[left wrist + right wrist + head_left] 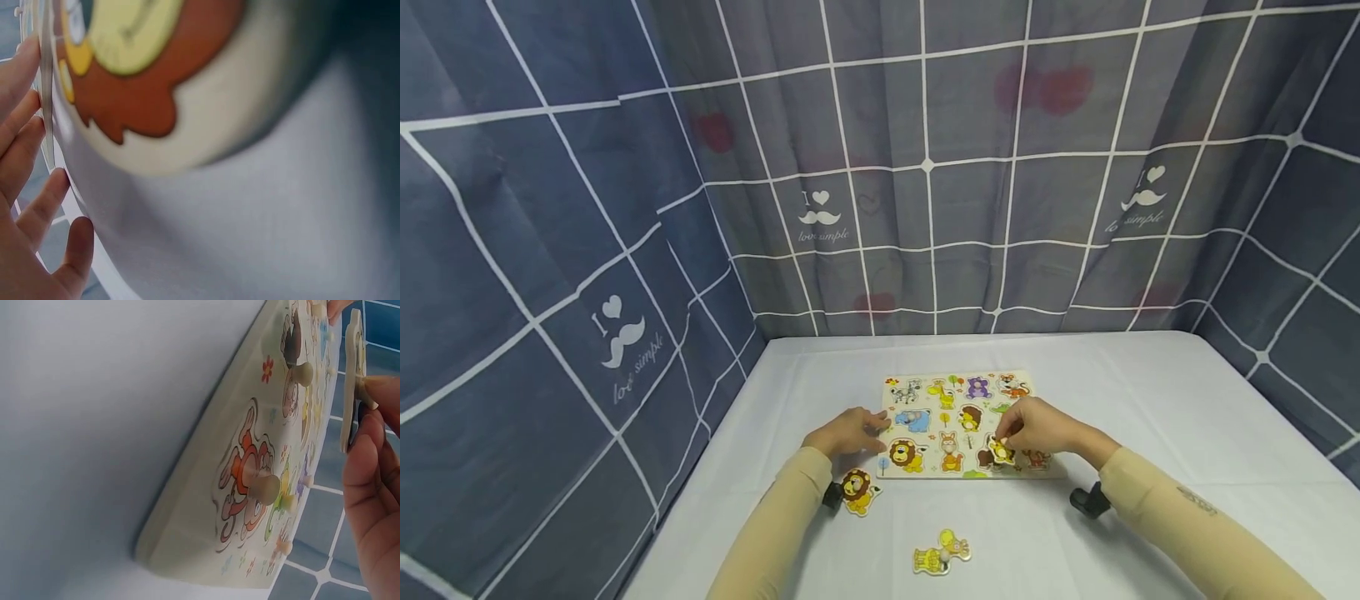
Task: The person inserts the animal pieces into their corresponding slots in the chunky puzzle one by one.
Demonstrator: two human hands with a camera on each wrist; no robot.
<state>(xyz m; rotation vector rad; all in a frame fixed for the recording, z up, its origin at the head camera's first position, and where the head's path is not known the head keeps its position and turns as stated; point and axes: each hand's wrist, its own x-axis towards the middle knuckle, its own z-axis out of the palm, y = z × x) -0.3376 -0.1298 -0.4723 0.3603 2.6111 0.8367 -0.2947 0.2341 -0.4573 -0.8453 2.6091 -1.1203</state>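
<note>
My right hand (1033, 425) pinches the small peg of a yellow animal puzzle piece (1002, 451), held tilted over the lower right of a wooden peg puzzle board (928, 454). In the right wrist view that puzzle piece (354, 381) is seen edge-on, raised off the board, with thumb and fingertips at its knob. A brown figure on the board is partly hidden behind it. At the board's left edge rests my left hand (848, 432), fingers spread and touching the rim. A loose lion piece (859, 492) lies just below the left wrist, looming large in the left wrist view.
A loose giraffe piece (942, 553) lies on the white-covered table (820, 367) in front of the board. Several pegged animals sit in the board, among them a red-orange monkey (250, 481) near its corner. A checked curtain (887, 208) surrounds the table's back and sides.
</note>
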